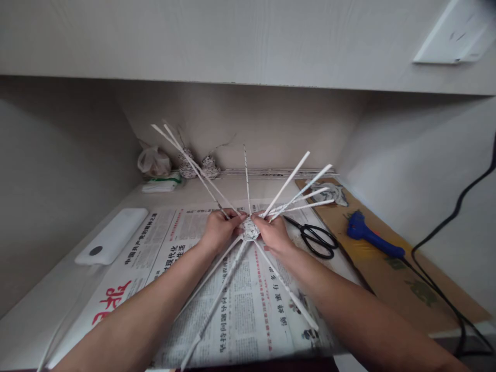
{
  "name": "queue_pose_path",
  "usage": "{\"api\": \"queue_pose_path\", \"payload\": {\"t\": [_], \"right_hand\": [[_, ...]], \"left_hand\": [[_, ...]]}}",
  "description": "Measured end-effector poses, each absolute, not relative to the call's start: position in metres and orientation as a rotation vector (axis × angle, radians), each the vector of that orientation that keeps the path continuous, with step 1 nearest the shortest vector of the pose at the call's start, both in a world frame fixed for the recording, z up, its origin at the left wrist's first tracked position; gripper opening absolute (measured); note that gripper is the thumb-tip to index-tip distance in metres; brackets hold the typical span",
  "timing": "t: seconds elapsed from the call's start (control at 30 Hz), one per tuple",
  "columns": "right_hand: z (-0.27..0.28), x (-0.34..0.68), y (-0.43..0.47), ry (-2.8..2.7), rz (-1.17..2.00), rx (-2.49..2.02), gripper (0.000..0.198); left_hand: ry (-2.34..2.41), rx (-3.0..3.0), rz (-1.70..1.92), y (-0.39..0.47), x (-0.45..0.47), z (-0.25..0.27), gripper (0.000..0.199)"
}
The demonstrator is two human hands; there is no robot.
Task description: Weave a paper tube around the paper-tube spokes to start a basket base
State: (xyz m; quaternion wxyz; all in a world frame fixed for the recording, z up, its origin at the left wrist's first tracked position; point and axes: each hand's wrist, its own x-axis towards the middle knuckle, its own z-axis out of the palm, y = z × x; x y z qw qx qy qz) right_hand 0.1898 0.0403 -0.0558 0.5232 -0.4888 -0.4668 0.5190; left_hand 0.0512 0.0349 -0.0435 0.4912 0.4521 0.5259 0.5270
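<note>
Between my two hands is a small round woven paper base (251, 229), with several thin rolled-paper strips (289, 182) radiating from it in all directions. My left hand (223, 227) pinches its left edge, thumb on top. On the right edge, my right hand (273, 231) grips it with thumb and fingers closed. Some strips point up and away, while others hang down toward me over the newspaper (248, 305). The fingers under the base are partly hidden. Black-handled scissors (318, 241) lie just right of my right hand.
A blue glue gun (374, 235) with a black cable (445, 222) rests on a cardboard sheet (387, 274) at right. A white device (112, 236) lies at left. Woven pieces (211, 168), a plastic bag (154, 161) and long paper rods (279, 173) line the back wall. A shelf panel (232, 41) overhangs.
</note>
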Motion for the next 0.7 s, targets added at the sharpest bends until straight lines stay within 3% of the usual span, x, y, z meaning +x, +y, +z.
{"api": "queue_pose_path", "payload": {"t": [0.2,0.47,0.7], "right_hand": [[-0.0534,0.1894,0.0408,-1.128,1.209,-1.208,0.019],[-0.0521,0.1914,0.0375,-1.242,1.184,-1.230,0.017],[-0.0589,0.1926,0.0410,-1.341,1.077,-1.225,0.015]], "left_hand": [[1.206,0.757,1.206,0.0384,0.0493,-0.0402,0.021],[1.184,0.887,1.234,0.0356,0.0493,-0.0437,0.032],[1.392,1.355,1.341,0.0301,0.0564,-0.0415,0.015]]}}
